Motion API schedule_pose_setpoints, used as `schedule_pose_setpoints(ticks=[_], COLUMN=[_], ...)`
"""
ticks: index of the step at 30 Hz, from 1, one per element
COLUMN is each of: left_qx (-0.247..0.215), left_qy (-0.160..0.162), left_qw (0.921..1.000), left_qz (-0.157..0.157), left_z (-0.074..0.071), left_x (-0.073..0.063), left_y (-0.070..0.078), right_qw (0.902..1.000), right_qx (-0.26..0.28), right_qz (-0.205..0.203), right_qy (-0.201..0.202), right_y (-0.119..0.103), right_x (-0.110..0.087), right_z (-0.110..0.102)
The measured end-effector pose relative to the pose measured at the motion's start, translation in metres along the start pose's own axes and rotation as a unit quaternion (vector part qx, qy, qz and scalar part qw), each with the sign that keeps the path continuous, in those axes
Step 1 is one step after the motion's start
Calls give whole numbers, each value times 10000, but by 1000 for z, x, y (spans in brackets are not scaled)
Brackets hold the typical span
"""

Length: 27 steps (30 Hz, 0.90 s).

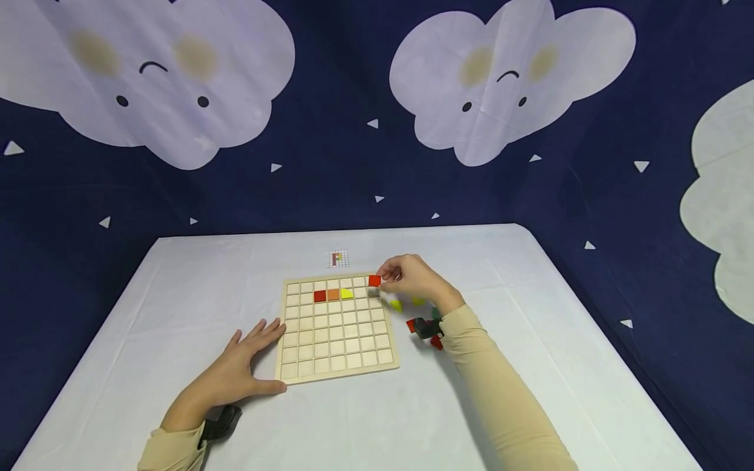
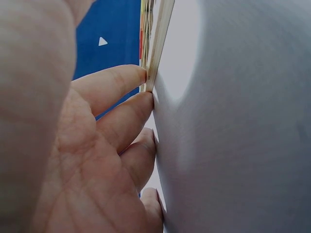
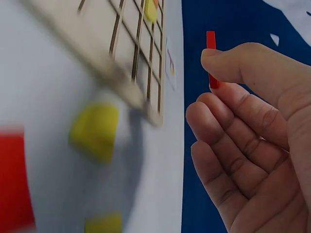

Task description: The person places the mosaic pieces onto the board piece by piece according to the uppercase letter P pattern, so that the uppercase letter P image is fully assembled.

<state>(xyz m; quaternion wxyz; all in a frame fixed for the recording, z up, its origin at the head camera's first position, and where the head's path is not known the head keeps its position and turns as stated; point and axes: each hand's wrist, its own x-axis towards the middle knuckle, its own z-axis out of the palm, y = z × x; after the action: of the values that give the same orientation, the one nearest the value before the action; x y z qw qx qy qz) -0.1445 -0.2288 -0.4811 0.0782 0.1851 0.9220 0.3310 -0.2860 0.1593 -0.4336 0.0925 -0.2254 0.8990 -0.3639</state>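
Observation:
A wooden grid board (image 1: pixel 338 377) lies on the white table. In one of its upper rows sit a dark red tile (image 1: pixel 320 296), an orange tile (image 1: pixel 333 294) and a yellow tile (image 1: pixel 346 294) side by side. Above the board's upper right corner, my right hand (image 1: pixel 412 276) pinches a bright red square tile (image 1: pixel 374 280) between thumb and index finger; in the right wrist view the red tile (image 3: pixel 210 41) shows edge-on. My left hand (image 1: pixel 238 366) spreads along the board's left edge, and in the left wrist view its fingertips (image 2: pixel 141 77) touch the board's side (image 2: pixel 163 36).
A small printed card with a coloured grid pattern (image 1: pixel 338 259) lies beyond the board. Loose yellow pieces (image 1: pixel 396 305) and red pieces (image 1: pixel 436 342) lie right of it, partly hidden under the right wrist. A dark blue cloth with clouds (image 1: pixel 341 190) hangs behind the table.

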Motion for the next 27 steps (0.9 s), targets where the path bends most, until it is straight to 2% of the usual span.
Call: schedule_pose_setpoints(ticks=[10,19,27], left_qx=[18,-10,-8], left_qy=[9,-55,-61], left_qw=[10000,10000,10000], left_qz=[-31,-20,-13], left_z=[-1,-2,-2], left_x=[-1,2,1], left_y=[0,-1,-1], right_qw=[9991,9974,9969], right_qx=[181,112,148], right_qz=[-249,-482,-459], right_qy=[-281,-528,-620], right_y=[-28,-46,-57], right_x=[14,22,30], right_z=[32,56,75])
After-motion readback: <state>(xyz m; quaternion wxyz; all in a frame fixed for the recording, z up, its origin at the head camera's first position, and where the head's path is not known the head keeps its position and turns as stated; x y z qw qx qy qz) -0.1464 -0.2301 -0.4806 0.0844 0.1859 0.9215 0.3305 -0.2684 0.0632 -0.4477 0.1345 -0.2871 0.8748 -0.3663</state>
